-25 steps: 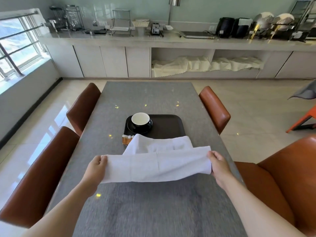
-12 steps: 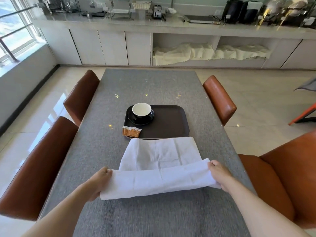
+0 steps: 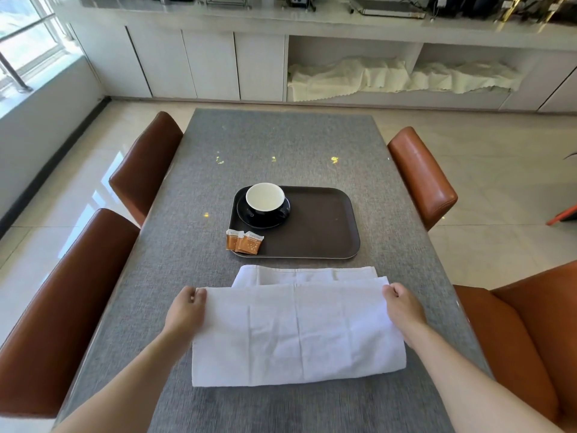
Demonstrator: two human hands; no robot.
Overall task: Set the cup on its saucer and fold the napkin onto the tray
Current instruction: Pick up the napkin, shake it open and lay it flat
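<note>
left hand (image 3: 184, 310): pinching the far left corner of the napkin's top layer, fingers curled, low over the table.
right hand (image 3: 402, 307): pinching the far right corner of the same layer, fingers curled.
napkin (image 3: 296, 332): white, folded over once, lying flat on the table just short of the tray; top layer's far edge stops a little before the bottom layer's, leaving a strip showing; fold line on the near side; long axis running left to right.
tray (image 3: 321, 226): dark brown, rounded corners, just beyond the napkin, not touching it; long axis left to right; right part bare.
cup (image 3: 265, 198): black outside, white inside, upright on the saucer, mouth up, in the tray's far left corner.
saucer (image 3: 268, 221): black, flat on the tray.
packets (image 3: 244, 242): two orange sachets, overlapping, on the tray's near left edge.
table (image 3: 281, 145): grey woven-look top, long axis running away from the camera.
chairs (image 3: 143, 164): brown leather, two on the left, two on the right.
room: pale glossy floor tiles; white counter (image 3: 218, 17) with cabinets along the far wall; crumpled white cloth (image 3: 402, 76) in open shelves; window (image 3: 25, 42) at left.
</note>
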